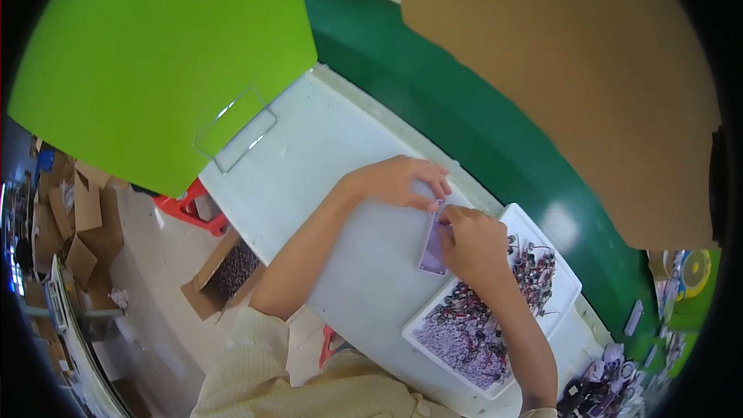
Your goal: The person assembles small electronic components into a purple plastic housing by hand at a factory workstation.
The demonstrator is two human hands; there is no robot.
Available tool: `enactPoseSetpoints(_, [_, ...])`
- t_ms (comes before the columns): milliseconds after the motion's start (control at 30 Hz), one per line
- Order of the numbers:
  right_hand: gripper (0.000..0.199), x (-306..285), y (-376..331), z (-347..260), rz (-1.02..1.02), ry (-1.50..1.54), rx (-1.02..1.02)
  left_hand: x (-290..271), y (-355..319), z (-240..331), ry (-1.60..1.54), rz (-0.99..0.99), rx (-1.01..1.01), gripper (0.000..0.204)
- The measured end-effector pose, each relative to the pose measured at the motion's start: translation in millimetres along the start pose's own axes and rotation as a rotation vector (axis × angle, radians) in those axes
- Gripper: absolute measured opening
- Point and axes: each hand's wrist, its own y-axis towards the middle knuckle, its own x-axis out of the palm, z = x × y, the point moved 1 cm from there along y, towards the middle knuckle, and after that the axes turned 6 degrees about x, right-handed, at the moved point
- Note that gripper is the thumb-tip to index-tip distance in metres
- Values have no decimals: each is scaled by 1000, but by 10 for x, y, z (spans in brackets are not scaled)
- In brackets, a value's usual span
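A shallow light-purple rectangular plastic case (432, 257) lies on the white table, its long side running away from me. My left hand (398, 183) is at its far end, fingers curled and thumb against the case's edge. My right hand (476, 243) bends over the case from the right with its fingertips pinched together inside it; whatever they hold is hidden. Under my right forearm stands a white tray (422, 334) heaped with small wired parts (472, 325), black, red and silver, and many tiny pale-purple pieces.
A bright green board (170, 54) with a wire stand (236, 135) rises at the far left of the table (302, 135). Beyond the table runs a green surface (480, 116), with a large brown cardboard sheet (588, 93) above. Purple and black parts (604, 387) pile up at lower right. Red stools and cartons stand left.
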Motion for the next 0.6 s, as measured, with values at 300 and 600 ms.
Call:
enactPoseSetpoints(300, [33, -370, -398, -55, 142, 155, 90, 26, -32, 43, 114, 199, -13, 15])
enactPoseSetpoints(600, [24, -696, -1526, 744, 386, 274, 468, 791, -158, 1178, 835, 495, -475, 78])
